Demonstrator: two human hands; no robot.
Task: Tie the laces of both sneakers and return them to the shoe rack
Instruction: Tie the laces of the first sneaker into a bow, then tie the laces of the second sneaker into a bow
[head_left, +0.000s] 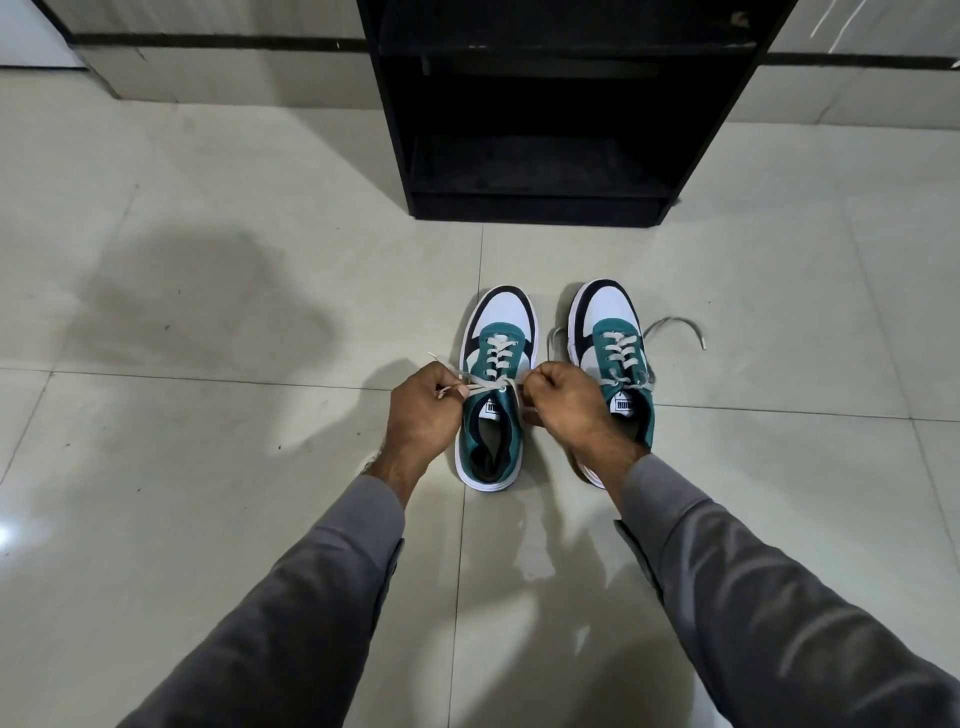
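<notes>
Two teal, white and navy sneakers stand side by side on the tiled floor, toes pointing away from me. My left hand (423, 410) and my right hand (563, 402) each pinch an end of the left sneaker's (496, 387) grey lace (485, 385), pulled taut across the tongue. The right sneaker (613, 343) is partly hidden by my right wrist. Its loose lace (675, 327) trails on the floor to the right. The black shoe rack (545, 104) stands just beyond the sneakers, its shelves bare.
Pale glossy floor tiles (208, 312) spread to the left and right of the sneakers. A wall base with a dark stripe (208, 41) runs behind the rack. My grey sleeves fill the lower part of the view.
</notes>
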